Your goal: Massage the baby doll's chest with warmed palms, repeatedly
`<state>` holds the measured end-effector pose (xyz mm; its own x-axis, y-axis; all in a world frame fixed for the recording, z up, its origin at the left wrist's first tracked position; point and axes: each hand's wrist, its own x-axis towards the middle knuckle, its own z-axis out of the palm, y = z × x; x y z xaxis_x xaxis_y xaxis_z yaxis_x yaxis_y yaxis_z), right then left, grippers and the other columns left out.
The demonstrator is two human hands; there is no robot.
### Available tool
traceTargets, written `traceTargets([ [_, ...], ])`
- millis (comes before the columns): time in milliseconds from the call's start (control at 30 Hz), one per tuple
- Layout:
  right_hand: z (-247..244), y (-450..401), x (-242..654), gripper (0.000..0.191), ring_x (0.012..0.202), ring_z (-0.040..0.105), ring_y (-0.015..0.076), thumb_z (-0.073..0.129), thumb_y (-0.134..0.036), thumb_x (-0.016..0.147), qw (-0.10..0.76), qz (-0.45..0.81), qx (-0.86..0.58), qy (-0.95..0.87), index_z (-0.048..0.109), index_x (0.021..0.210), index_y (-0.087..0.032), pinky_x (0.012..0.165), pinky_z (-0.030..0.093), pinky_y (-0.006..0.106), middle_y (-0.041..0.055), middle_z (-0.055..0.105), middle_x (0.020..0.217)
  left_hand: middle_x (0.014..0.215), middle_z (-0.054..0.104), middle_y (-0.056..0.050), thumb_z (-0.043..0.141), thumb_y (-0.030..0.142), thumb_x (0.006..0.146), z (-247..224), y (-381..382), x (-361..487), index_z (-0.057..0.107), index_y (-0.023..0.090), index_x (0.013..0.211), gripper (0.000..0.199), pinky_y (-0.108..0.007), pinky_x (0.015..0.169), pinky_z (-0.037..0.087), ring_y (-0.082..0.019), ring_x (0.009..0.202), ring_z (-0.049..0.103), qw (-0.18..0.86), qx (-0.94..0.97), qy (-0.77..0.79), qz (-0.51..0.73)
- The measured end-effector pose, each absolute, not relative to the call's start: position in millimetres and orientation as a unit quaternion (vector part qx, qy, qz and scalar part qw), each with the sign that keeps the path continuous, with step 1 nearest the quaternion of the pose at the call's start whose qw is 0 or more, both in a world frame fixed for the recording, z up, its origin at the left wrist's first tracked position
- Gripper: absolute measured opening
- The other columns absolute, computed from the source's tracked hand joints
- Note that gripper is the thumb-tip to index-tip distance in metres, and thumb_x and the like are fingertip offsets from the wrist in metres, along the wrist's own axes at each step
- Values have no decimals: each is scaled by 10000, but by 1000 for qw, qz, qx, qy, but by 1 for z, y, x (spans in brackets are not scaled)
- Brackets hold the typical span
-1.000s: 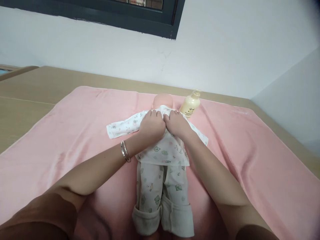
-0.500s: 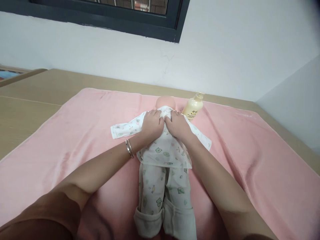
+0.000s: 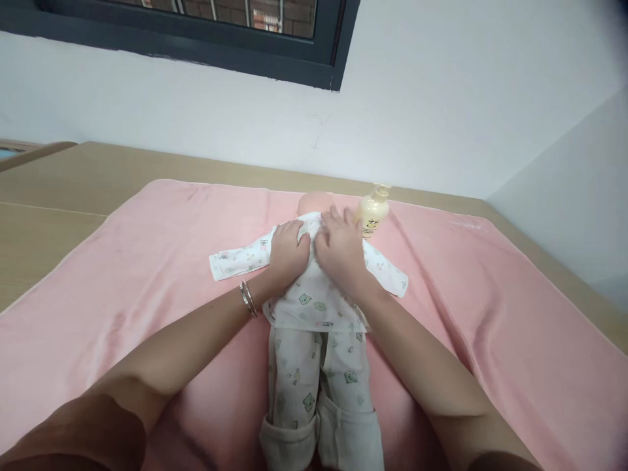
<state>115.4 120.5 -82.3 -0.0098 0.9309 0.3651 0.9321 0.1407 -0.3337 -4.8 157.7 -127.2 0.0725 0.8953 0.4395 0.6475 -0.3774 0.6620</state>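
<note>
Behind everything we see the white wall (image 3: pixel 441 98), with a dark window frame (image 3: pixel 275 62) at its upper left. Below it lies the wooden tabletop (image 3: pixel 59 176), mostly covered by a pink cloth (image 3: pixel 147 294), creased on the right.

The doll (image 3: pixel 315 201) lies on the cloth in the middle, its smooth head towards the wall. It has patterned trousers (image 3: pixel 297 379) with thick turned-up cuffs and a white shirt (image 3: pixel 318 301) over its upper body, both sleeves spread outwards.

Our hands rest on the upper part of the shirt. The gap between them is wider than a moment ago: the left hand (image 3: pixel 289 252) has shifted outwards, and the right hand (image 3: pixel 343 252) has spread its fingers, which are blurred with motion. We judge this to be smoothing or settling the fabric, since more of its front shows between our hands. The right hand is open; the left lies over the shirt with its thumb apart, and we cannot tell whether it pinches any cloth.

Just beyond our right hand, beside the doll's head, is a pale yellow bottle (image 3: pixel 373 208). Silvery bangles (image 3: pixel 248 299) circle our left wrist. Smallest of all is the dark print under an emblem on the bottle, too fine for us to read; we make out no brand.
</note>
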Motion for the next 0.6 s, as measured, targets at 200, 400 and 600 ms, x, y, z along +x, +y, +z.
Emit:
traceTargets([
  [200,-87,120,109,493,1457,377,354,325,-218,950,213,2,-642,-737,542,1373,-92,1192,269,603,189,429,1557,1215,693,-144,412,231,875,-124,155,-5,658,130,1154,385,-459,1107,434,-291,1193,601,154,719,539,412],
  [400,-84,123,115,517,1483,339,350,354,-186,909,261,-13,-637,-725,529,1384,-79,1208,261,591,191,422,1560,1216,697,-135,409,232,877,-124,155,-5,664,142,1156,388,-454,1098,437,-290,1192,602,148,722,541,406],
  [600,-81,127,120,498,1487,342,329,372,-216,915,249,49,-617,-745,551,1369,-113,1187,324,575,176,406,1573,1253,690,-141,400,237,883,-124,156,-5,653,118,1197,420,-462,1104,432,-293,1197,597,143,725,545,397],
])
